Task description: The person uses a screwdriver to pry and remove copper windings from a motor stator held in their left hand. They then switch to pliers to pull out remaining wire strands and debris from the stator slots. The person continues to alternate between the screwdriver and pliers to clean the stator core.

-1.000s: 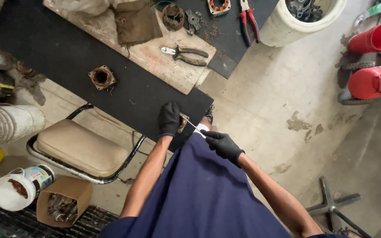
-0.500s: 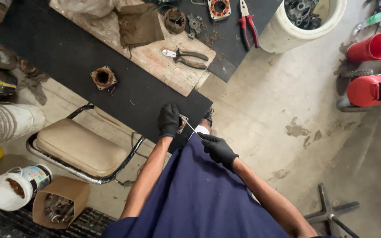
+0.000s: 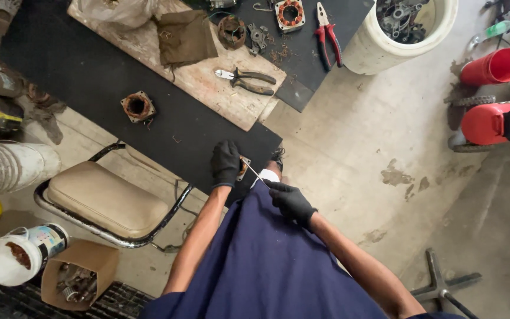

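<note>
Both my hands wear black gloves. My left hand [image 3: 226, 163] grips a small rusty motor stator [image 3: 243, 166] at the near corner of the black mat [image 3: 90, 77]. My right hand [image 3: 290, 202] pinches a thin pale strip [image 3: 257, 174] that runs up to the stator. The strip is taut between the two hands. Most of the stator is hidden under my left glove.
A second rusty stator [image 3: 136, 107] lies on the mat. Pliers [image 3: 247, 80] rest on a wooden board [image 3: 208, 82]; red-handled pliers [image 3: 328, 31] lie farther back. A white bucket [image 3: 402, 35] of parts stands right. A tan stool [image 3: 101, 198], cardboard box [image 3: 78, 280] and paint tub [image 3: 22, 260] are left.
My right hand has drawn back toward my body, pulling the thin strip longer. My left hand stays on the stator.
</note>
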